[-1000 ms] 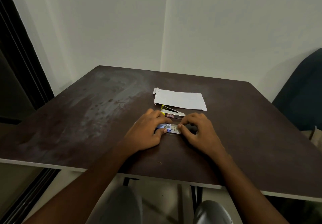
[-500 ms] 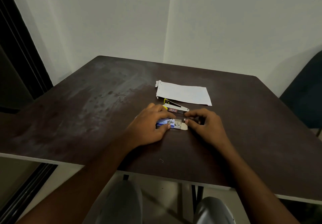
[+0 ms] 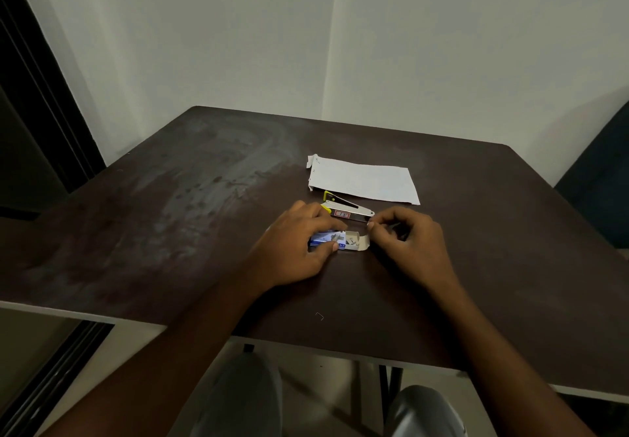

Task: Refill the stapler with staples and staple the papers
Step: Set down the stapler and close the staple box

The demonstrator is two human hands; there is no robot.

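A small blue and white staple box [image 3: 343, 241] lies on the dark table [image 3: 170, 232], its end flap folded open to the right with loose staples showing inside. My left hand [image 3: 292, 249] presses on the box and holds it down. My right hand [image 3: 406, 242] is just right of the flap, thumb and forefinger pinched together near a small bit that is too tiny to identify. Behind the box lies a metal stapler [image 3: 347, 210] with a yellow end, its top swung open. White papers [image 3: 364, 181] lie beyond the stapler.
A single loose staple [image 3: 319, 316] lies near the table's front edge. The table corner meets white walls at the back. A dark chair [image 3: 599, 178] stands at the right. My knees show below the front edge.
The box's flap has been pulled open to the right. My right hand drew back from the box and lifted slightly, fingers pinched. The left hand kept hold of the box.
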